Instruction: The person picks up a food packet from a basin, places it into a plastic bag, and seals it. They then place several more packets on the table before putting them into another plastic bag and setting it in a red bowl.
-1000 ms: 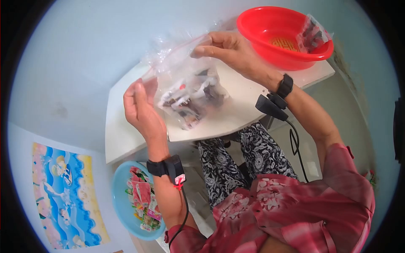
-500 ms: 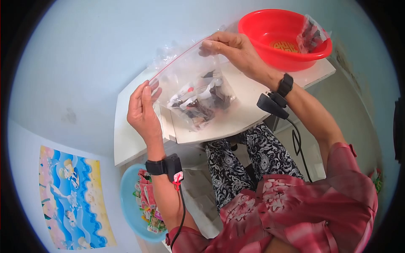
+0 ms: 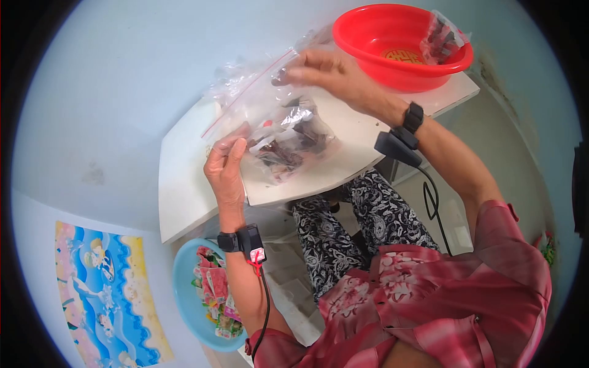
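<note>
I hold a clear zip bag (image 3: 276, 122) with a red seal strip over a white table (image 3: 184, 184). Dark and silvery small packets lie in its bottom. My left hand (image 3: 226, 168) grips the bag's lower left side, fingers pressed on the plastic. My right hand (image 3: 325, 73) pinches the bag's upper right edge near the seal. Both wrists wear black bands with small devices and cables.
A red basin (image 3: 399, 46) stands at the table's far right, with another filled clear bag (image 3: 438, 37) on its rim. A blue bowl (image 3: 184, 294) full of colourful sachets sits low at the left. A colourful mat (image 3: 104, 288) lies on the floor.
My left hand slid down from the seal's end to the bag's lower side. The seal line tilted and the bag sank closer to the table. My right hand dropped slightly.
</note>
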`<state>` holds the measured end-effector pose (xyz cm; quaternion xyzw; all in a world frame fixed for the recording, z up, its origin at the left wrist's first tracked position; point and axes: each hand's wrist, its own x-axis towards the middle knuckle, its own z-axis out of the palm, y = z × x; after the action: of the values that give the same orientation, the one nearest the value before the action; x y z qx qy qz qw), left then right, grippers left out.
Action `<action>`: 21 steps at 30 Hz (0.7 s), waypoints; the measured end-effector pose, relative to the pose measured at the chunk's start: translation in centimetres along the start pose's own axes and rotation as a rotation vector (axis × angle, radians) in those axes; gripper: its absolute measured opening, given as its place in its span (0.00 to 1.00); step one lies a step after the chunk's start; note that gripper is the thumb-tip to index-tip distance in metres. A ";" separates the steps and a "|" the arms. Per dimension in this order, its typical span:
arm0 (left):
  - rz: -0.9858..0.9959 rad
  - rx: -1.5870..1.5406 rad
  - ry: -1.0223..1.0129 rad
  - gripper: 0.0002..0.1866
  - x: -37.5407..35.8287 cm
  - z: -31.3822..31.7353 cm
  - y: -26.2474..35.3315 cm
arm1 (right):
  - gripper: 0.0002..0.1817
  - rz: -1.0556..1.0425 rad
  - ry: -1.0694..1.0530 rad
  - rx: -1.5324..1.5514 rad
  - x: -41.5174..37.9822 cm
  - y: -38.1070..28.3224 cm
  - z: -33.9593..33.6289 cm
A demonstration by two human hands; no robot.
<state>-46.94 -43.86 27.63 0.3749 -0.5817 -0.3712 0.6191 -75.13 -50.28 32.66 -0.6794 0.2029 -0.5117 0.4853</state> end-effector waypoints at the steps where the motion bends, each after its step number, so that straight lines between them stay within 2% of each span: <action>1: 0.018 0.003 0.015 0.08 0.0 0.1 0.0 | 0.21 0.021 -0.004 -0.038 -0.7 -0.2 0.2; 2: 0.036 0.007 0.029 0.06 -0.1 0.2 0.1 | 0.21 0.013 -0.016 -0.055 -1.3 0.1 0.3; 7: 0.121 0.011 0.094 0.06 0.0 1.1 0.3 | 0.16 0.048 -0.106 -0.006 -1.7 3.1 0.0; 13: 0.212 0.143 0.211 0.07 0.4 2.0 1.4 | 0.12 -0.102 0.004 -0.032 -0.3 2.2 0.3; 19: 0.204 0.194 0.278 0.09 0.0 2.7 1.7 | 0.11 -0.035 0.089 -0.045 -0.5 2.9 1.2; 21: 0.196 0.274 0.311 0.09 -0.2 2.7 2.2 | 0.12 -0.100 0.072 -0.143 0.1 2.6 0.9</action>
<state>-49.57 -42.79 29.57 0.4499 -0.5578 -0.1648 0.6777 -73.74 -51.12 30.42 -0.7028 0.2219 -0.5436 0.4016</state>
